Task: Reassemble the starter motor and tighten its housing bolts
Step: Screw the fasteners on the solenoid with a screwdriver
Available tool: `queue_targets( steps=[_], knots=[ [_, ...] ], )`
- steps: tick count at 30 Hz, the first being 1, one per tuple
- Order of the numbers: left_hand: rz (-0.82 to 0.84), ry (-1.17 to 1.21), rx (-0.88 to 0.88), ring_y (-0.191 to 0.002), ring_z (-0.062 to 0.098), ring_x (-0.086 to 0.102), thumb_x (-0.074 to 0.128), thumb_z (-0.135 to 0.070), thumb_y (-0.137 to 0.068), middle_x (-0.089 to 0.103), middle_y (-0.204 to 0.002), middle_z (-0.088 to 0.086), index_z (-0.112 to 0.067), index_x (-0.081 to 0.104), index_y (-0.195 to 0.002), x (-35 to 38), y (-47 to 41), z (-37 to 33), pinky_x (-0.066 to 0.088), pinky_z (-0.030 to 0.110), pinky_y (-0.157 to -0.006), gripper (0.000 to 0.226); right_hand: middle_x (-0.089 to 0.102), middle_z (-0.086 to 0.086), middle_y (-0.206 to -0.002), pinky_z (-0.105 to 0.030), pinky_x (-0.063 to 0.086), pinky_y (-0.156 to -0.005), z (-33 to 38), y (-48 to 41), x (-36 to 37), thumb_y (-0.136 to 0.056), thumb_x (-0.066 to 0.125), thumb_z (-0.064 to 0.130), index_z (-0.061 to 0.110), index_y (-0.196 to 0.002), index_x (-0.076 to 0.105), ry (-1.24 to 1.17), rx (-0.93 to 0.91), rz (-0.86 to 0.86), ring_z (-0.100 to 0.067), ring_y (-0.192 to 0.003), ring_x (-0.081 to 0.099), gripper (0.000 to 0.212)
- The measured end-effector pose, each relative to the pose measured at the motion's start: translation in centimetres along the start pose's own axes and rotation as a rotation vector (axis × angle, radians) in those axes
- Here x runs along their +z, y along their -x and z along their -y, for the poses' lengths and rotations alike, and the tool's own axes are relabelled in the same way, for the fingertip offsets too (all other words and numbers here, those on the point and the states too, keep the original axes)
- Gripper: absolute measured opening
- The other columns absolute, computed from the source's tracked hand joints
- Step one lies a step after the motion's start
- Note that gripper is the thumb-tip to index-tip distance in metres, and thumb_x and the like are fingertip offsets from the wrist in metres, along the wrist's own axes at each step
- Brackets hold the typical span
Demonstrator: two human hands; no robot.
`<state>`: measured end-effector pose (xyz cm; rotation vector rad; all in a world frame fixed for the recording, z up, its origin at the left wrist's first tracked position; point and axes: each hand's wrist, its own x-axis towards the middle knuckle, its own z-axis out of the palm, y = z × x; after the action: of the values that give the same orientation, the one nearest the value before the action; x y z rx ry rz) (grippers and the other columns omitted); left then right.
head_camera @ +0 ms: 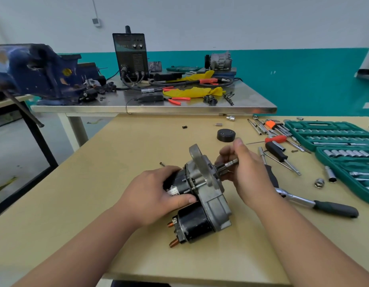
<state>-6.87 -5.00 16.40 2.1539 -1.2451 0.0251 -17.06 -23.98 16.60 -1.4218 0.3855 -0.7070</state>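
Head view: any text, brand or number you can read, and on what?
White label on the starter motor: printed, too blurred to read.
Welder front panel: markings too small to read.
No other text shows.

Black-and-silver starter motor [200,195]; teal socket case [332,131]; tan table [96,193].

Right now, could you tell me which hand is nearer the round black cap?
Right. The right hand holds the starter shaft close by the cap; the left hand grips the motor body farther off.
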Motion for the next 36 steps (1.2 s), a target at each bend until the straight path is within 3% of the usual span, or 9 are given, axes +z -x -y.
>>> queue_targets(
  steps=[5, 8, 11, 16, 20, 25, 29, 33, 36],
  knots=[
    [-0.104, 0.025, 0.001, -0.075, -0.005, 0.052, 0.052, -0.085, -0.052, 0.048, -0.078, -0.042, -0.029, 0.063, -0.117, 0.0, 0.8, -0.2, 0.038, 0.005, -0.069, 0.086, 0.071, 0.003, -0.076, -0.037, 0.055, -0.068, -0.4, 0.7, 0.3, -0.069, 0.043, 0.073, 0.036, -0.078, 0.072, 0.169, -0.005, 0.051, -0.015, -0.074, 0.068, 0.048],
    [-0.152, 0.044, -0.015, -0.080, -0.005, 0.055, 0.053, -0.083, -0.053, 0.050, -0.079, -0.040, -0.028, 0.064, -0.117, 0.1, 1.4, -0.3, 0.040, 0.007, -0.070, 0.085, 0.069, 0.005, -0.092, -0.048, 0.052, -0.090, -0.4, 1.6, 0.8, -0.067, 0.040, 0.074, 0.039, -0.093, 0.068, 0.244, -0.033, 0.109, -0.022, -0.094, 0.064, 0.052],
    [-0.175, 0.055, -0.030, -0.082, -0.001, 0.060, 0.055, -0.082, -0.054, 0.056, -0.083, -0.034, -0.030, 0.063, -0.116, 0.1, 1.8, -0.3, 0.042, 0.010, -0.070, 0.082, 0.068, 0.017, -0.101, -0.046, 0.045, -0.099, -0.3, 2.5, 1.3, -0.072, 0.031, 0.078, 0.048, -0.108, 0.059, 0.359, 0.012, 0.232, -0.008, -0.102, 0.062, 0.055],
    [-0.214, 0.076, -0.039, -0.084, 0.003, 0.063, 0.057, -0.079, -0.056, 0.065, -0.088, -0.024, -0.031, 0.064, -0.114, 0.3, 2.2, -0.2, 0.048, 0.019, -0.071, 0.076, 0.071, 0.019, -0.099, -0.040, 0.043, -0.098, 0.2, 3.1, 1.9, -0.081, 0.022, 0.073, 0.061, -0.090, 0.062, 0.381, 0.011, 0.319, -0.001, -0.100, 0.063, 0.043],
    [-0.223, 0.064, -0.033, -0.084, 0.002, 0.062, 0.056, -0.079, -0.057, 0.060, -0.086, -0.028, -0.031, 0.063, -0.116, 0.3, 2.2, -0.3, 0.043, 0.012, -0.070, 0.076, 0.072, 0.011, -0.102, -0.045, 0.043, -0.101, 0.0, 2.9, 1.9, -0.081, 0.027, 0.071, 0.057, -0.094, 0.065, 0.338, -0.013, 0.324, -0.007, -0.102, 0.064, 0.042],
    [-0.231, 0.058, -0.021, -0.087, 0.004, 0.063, 0.055, -0.079, -0.059, 0.066, -0.095, -0.022, -0.029, 0.063, -0.119, 0.4, 2.3, -0.2, 0.048, 0.021, -0.073, 0.078, 0.072, 0.012, -0.101, -0.036, 0.045, -0.089, -0.2, 2.8, 1.9, -0.081, 0.028, 0.070, 0.055, -0.093, 0.066, 0.310, -0.032, 0.329, -0.003, -0.097, 0.065, 0.042],
    [-0.245, 0.056, -0.011, -0.086, 0.000, 0.061, 0.055, -0.078, -0.060, 0.060, -0.091, -0.027, -0.029, 0.063, -0.119, 0.3, 2.3, -0.2, 0.045, 0.014, -0.072, 0.077, 0.072, 0.013, -0.099, -0.032, 0.044, -0.084, -0.1, 2.8, 1.9, -0.086, 0.027, 0.064, 0.055, -0.093, 0.065, 0.314, -0.035, 0.333, -0.002, -0.094, 0.065, 0.040],
    [-0.239, 0.069, -0.013, -0.089, 0.005, 0.064, 0.054, -0.077, -0.060, 0.068, -0.097, -0.019, -0.029, 0.063, -0.119, 0.4, 2.4, -0.2, 0.051, 0.027, -0.076, 0.077, 0.072, 0.011, -0.101, -0.035, 0.045, -0.088, -0.2, 2.8, 1.8, -0.086, 0.027, 0.066, 0.054, -0.096, 0.065, 0.307, -0.044, 0.335, -0.004, -0.097, 0.065, 0.041],
    [-0.244, 0.070, -0.020, -0.089, 0.005, 0.064, 0.054, -0.077, -0.059, 0.069, -0.098, -0.017, -0.028, 0.063, -0.120, 0.4, 2.4, -0.3, 0.050, 0.025, -0.077, 0.079, 0.072, 0.007, -0.104, -0.041, 0.045, -0.096, -0.4, 2.6, 1.8, -0.079, 0.031, 0.073, 0.050, -0.100, 0.065, 0.292, -0.035, 0.335, -0.008, -0.102, 0.065, 0.046]
  ],
)
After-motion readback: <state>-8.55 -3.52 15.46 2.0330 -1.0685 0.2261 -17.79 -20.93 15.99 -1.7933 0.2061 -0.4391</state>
